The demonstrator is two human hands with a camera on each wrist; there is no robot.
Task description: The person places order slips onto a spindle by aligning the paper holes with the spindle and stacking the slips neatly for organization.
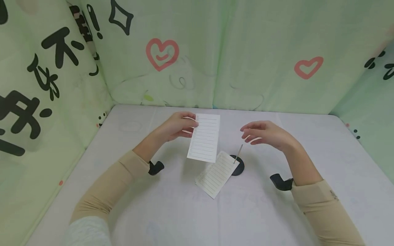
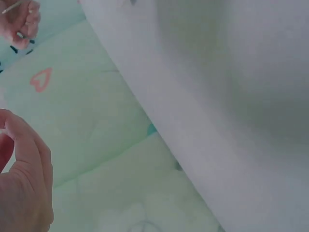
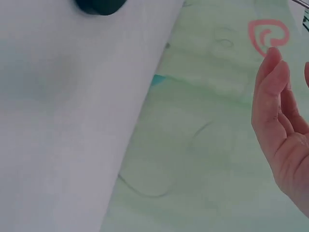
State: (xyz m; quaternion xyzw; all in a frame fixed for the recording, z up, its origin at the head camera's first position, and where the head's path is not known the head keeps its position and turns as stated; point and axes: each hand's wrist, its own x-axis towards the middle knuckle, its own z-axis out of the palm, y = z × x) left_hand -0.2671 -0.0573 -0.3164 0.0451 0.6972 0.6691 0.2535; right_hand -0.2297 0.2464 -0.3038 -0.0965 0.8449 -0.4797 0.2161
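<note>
My left hand [image 1: 178,126] holds a white lined paper slip [image 1: 204,138] by its upper left edge, pinched between thumb and fingers. Below it, several similar slips [image 1: 217,176] lie with a corner on a thin metal spike [image 1: 238,153] that rises from a round black base [image 1: 240,168]. Beyond the spike's tip and to its right, my right hand [image 1: 267,135] hovers with loosely bent fingers and nothing in them. In the left wrist view the left hand [image 2: 26,179] shows at the edge, its slip out of sight. The right wrist view has the right hand [image 3: 282,121] with fingers apart.
A white-covered table [image 1: 172,212] spreads beneath both hands. Pale green curtains [image 1: 261,41] with hearts and black characters enclose the back and sides. Black wrist mounts [image 1: 281,182] stick out from both beige sleeves [image 1: 323,208].
</note>
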